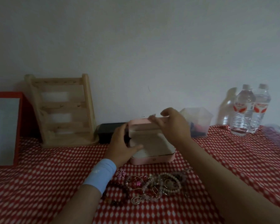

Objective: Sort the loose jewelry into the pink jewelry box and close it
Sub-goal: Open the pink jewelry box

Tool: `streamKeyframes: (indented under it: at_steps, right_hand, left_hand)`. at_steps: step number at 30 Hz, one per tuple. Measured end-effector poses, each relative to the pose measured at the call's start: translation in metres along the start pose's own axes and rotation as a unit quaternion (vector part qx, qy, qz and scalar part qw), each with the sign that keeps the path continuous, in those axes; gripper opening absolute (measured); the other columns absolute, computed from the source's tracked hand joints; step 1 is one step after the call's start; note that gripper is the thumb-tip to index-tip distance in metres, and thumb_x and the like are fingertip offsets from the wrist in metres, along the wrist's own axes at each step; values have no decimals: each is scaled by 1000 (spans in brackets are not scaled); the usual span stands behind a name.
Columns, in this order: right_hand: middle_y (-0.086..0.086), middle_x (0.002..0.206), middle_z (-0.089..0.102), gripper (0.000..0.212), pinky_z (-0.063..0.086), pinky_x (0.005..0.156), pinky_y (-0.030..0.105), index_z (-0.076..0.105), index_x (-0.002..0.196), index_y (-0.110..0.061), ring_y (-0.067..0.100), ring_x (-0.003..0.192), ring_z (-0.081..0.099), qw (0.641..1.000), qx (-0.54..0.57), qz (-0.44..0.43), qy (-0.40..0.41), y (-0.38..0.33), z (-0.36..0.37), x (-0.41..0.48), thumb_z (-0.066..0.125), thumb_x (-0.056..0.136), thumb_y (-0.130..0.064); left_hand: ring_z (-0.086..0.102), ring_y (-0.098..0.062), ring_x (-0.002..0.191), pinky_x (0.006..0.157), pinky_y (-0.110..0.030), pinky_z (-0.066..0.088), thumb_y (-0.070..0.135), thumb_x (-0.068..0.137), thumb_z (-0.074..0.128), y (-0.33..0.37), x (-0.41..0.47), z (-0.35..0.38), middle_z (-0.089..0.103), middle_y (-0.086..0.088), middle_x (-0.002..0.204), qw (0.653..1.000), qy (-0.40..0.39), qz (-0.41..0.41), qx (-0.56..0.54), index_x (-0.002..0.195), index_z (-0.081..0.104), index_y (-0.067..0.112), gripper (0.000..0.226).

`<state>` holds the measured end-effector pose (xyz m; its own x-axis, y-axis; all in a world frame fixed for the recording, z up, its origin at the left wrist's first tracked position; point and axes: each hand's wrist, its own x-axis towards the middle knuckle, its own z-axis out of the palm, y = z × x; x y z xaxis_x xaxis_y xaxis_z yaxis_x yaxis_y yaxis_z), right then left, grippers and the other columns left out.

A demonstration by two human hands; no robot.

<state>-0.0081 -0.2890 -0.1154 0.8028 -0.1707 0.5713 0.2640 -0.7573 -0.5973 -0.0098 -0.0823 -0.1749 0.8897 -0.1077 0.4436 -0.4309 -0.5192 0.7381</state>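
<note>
Right hand (174,125) fingers curled over the lid (139,122), thumb on its top edge, gripping it; lid stands partly raised at the back of the pink box (152,160). Left hand (120,143) clamps the box's left wall, thumb lying inside on the pale lining, fingers along the outside; blurry, so how tight the hold is I cannot tell. The tray looks bare as far as it shows.

Judgement: early stage. Box is open or being opened, sorting not begun, closing still left. Jewelry pile (152,186) of bead bracelets and chains lies on the cloth in front of the box, well apart from both sets of fingers. Pink flower clip (121,173) sits just in front of the box's left corner, untouched
</note>
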Motion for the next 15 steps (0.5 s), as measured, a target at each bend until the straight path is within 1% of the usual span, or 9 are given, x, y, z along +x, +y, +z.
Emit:
streamKeyframes:
  at_steps: [2, 3, 5, 7, 9, 10, 12, 13, 15]
  right_hand:
    - [-9, 108, 52, 58, 40, 77, 28, 57, 106, -23, 10, 96, 49, 998, 12, 22, 53, -3, 9, 11, 68, 76, -71]
    - [-8, 106, 50, 55, 41, 76, 29, 54, 102, -22, 12, 94, 48, 997, 27, 33, 70, -3, 14, 14, 69, 77, -69]
    - [-3, 104, 48, 43, 43, 77, 30, 52, 96, -18, 16, 92, 49, 994, 57, 45, 83, 1, 22, 19, 68, 85, -56]
    - [0, 106, 50, 30, 42, 78, 29, 52, 96, -18, 17, 92, 50, 993, 80, 42, 76, 6, 27, 19, 65, 92, -45]
    - [-1, 110, 52, 24, 44, 80, 29, 48, 105, -22, 17, 96, 53, 993, 103, 35, 47, 13, 30, 16, 64, 95, -38]
    - [-1, 114, 52, 26, 48, 84, 31, 43, 110, -26, 17, 99, 54, 993, 108, 37, 20, 17, 31, 14, 64, 96, -32]
    - [1, 123, 51, 39, 53, 91, 39, 37, 121, -32, 21, 106, 55, 995, 83, 34, -32, 24, 29, 10, 59, 94, -13]
    - [3, 127, 50, 44, 53, 92, 40, 37, 126, -31, 22, 108, 55, 996, 73, 29, -47, 27, 26, 9, 54, 93, -7]
    - [4, 132, 47, 47, 52, 89, 32, 42, 133, -28, 22, 110, 55, 995, 73, 30, -58, 29, 17, 10, 52, 93, -4]
  left_hand:
    - [40, -13, 127, 107, -34, 40, 38, 71, 84, -6, -2, 4, 31, 6, 143, 998, -5, -56, 8, 148, 23, 31, 98]
    - [42, -16, 126, 106, -35, 41, 37, 72, 85, -8, -2, 4, 30, 3, 144, 996, -9, -85, 1, 149, 21, 28, 101]
    - [46, -17, 120, 102, -35, 44, 34, 73, 84, -11, -1, 4, 36, -1, 141, 991, -27, -127, -26, 146, 24, 26, 95]
    - [48, -16, 118, 101, -34, 45, 30, 75, 83, -12, 1, 2, 44, 0, 136, 986, -55, -150, -54, 143, 31, 24, 86]
    - [50, -12, 113, 93, -27, 45, 25, 78, 82, -11, 2, 0, 49, 3, 126, 983, -72, -150, -73, 140, 36, 23, 77]
    - [51, -11, 110, 89, -24, 44, 23, 79, 81, -11, 2, 0, 51, 4, 122, 983, -73, -147, -78, 138, 38, 24, 73]
    - [53, -12, 111, 87, -23, 43, 21, 82, 78, -12, 2, -1, 55, 5, 120, 985, -65, -138, -85, 132, 41, 26, 63]
    - [54, -12, 112, 88, -23, 43, 21, 83, 76, -12, 2, -1, 57, 5, 120, 986, -62, -133, -84, 130, 43, 28, 58]
    - [54, -11, 113, 87, -20, 42, 19, 88, 71, -14, 0, 0, 59, 6, 121, 988, -60, -118, -75, 131, 47, 28, 50]
